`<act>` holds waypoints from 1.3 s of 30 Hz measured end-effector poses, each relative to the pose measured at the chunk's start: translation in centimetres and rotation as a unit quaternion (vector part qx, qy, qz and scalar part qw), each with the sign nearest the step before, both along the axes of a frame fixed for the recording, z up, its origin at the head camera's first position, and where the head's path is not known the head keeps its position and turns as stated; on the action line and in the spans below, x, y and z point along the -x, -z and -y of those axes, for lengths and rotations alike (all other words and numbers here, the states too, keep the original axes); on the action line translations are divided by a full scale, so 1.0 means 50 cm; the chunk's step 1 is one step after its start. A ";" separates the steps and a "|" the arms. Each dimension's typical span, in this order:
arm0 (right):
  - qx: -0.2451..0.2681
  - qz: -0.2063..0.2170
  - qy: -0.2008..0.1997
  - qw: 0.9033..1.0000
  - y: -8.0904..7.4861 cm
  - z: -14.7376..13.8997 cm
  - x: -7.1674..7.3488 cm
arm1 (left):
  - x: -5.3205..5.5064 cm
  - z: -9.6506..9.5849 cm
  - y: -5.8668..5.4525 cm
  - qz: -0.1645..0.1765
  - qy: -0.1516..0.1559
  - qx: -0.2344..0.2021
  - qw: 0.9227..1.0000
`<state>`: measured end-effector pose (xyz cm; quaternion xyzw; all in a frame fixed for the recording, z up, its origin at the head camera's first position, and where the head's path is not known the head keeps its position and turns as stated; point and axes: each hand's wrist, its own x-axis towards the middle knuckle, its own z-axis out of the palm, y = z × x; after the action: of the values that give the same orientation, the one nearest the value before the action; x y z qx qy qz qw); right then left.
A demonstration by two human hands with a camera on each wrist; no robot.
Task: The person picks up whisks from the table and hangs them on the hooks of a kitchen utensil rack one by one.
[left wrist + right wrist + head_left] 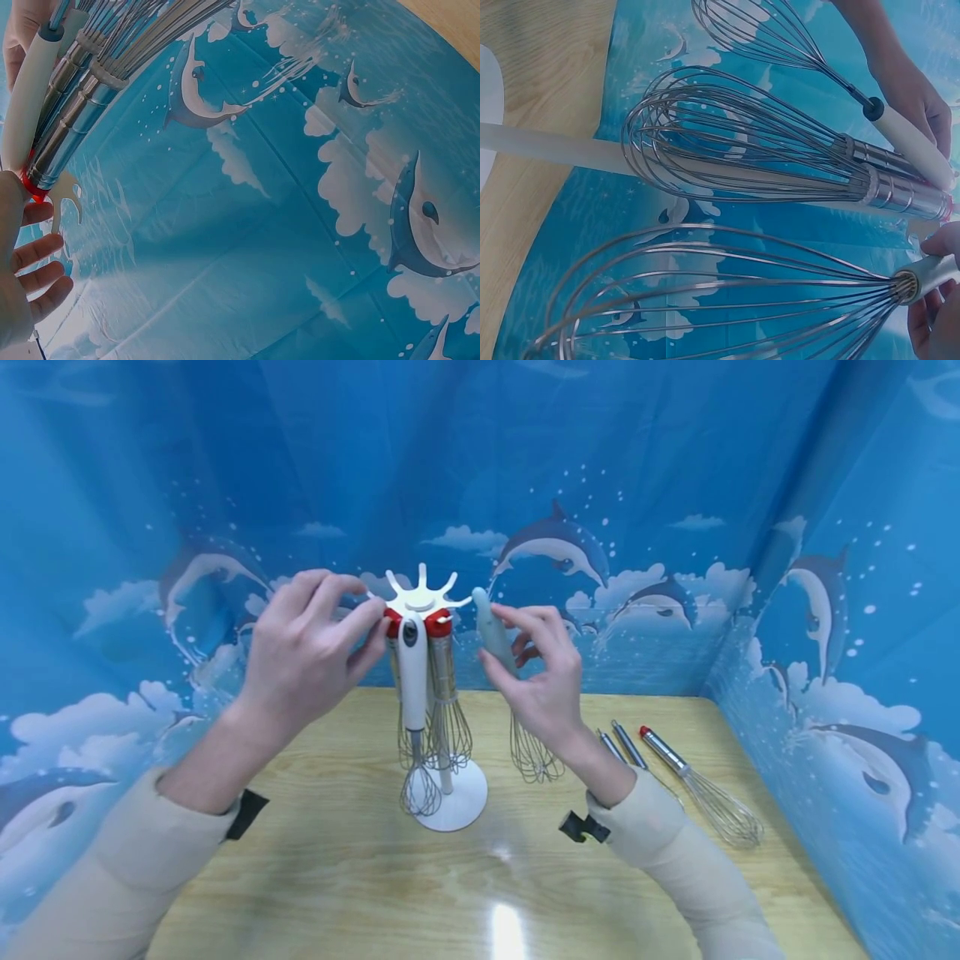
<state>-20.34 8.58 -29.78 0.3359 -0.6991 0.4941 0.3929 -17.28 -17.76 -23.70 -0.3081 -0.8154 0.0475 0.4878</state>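
Note:
A white whisk stand with radiating hooks holds several whisks. In front hangs a white-handled whisk, beside metal-handled whisks with red ends. My left hand is at the stand's left side, thumb and index finger pinching one of its hooks beside a red end; the other fingers spread loosely in the left wrist view. To the right of the stand, my right hand grips a whisk by its pale blue-grey handle. That whisk hangs wires down, its handle top close to a right-hand hook.
On the wooden table at the right lie a red-ended whisk and two thin metal-handled utensils, partly hidden by my right forearm. The stand's round white base rests mid-table. Dolphin-printed blue curtain surrounds the back and sides.

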 end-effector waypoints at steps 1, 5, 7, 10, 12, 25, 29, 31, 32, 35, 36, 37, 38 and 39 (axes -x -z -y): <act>-0.001 -0.001 0.001 1.000 0.000 0.001 0.000 | 0.000 0.000 0.000 0.000 0.000 0.000 1.000; -0.003 -0.002 0.003 1.000 0.000 0.003 0.001 | 0.000 0.000 0.000 -0.001 0.001 -0.001 1.000; -0.003 -0.003 0.002 1.000 -0.001 0.004 0.001 | 0.000 0.000 0.001 0.000 0.001 -0.001 1.000; -0.004 -0.004 0.002 1.000 -0.002 0.006 0.002 | 0.001 0.000 0.001 0.003 0.000 -0.001 1.000; -0.004 -0.005 0.002 1.000 -0.003 0.006 0.002 | 0.001 0.000 0.001 0.005 -0.001 -0.001 1.000; -0.010 -0.021 -0.006 1.000 0.002 0.016 0.013 | 0.000 -0.001 0.000 0.011 -0.007 -0.002 1.000; -0.011 -0.027 -0.006 1.000 0.002 0.019 0.013 | 0.000 -0.002 -0.001 0.013 -0.007 -0.004 1.000; -0.011 -0.027 -0.005 1.000 0.003 0.020 0.012 | -0.001 -0.002 0.000 0.014 -0.009 -0.003 1.000; -0.010 -0.027 -0.005 1.000 0.004 0.021 0.012 | -0.001 -0.003 0.001 0.015 -0.010 -0.003 1.000; -0.011 -0.026 -0.005 1.000 0.006 0.023 0.011 | -0.003 -0.002 0.002 0.014 -0.013 -0.003 1.000; -0.014 -0.026 -0.004 1.000 0.007 0.024 0.011 | -0.003 -0.002 0.002 0.014 -0.013 -0.003 1.000; -0.017 -0.027 -0.004 0.999 0.008 0.025 0.011 | -0.003 -0.001 0.002 0.013 -0.013 -0.003 1.000; -0.020 -0.027 -0.004 0.999 0.008 0.026 0.012 | -0.002 -0.001 0.002 0.013 -0.012 -0.004 1.000; -0.023 -0.027 -0.005 0.999 0.009 0.026 0.012 | -0.002 -0.001 0.002 0.012 -0.012 -0.005 1.000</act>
<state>-20.94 7.26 -30.23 0.3613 -0.6976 0.4705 0.4018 -17.18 -17.73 -23.82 -0.2968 -0.8250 0.0457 0.4788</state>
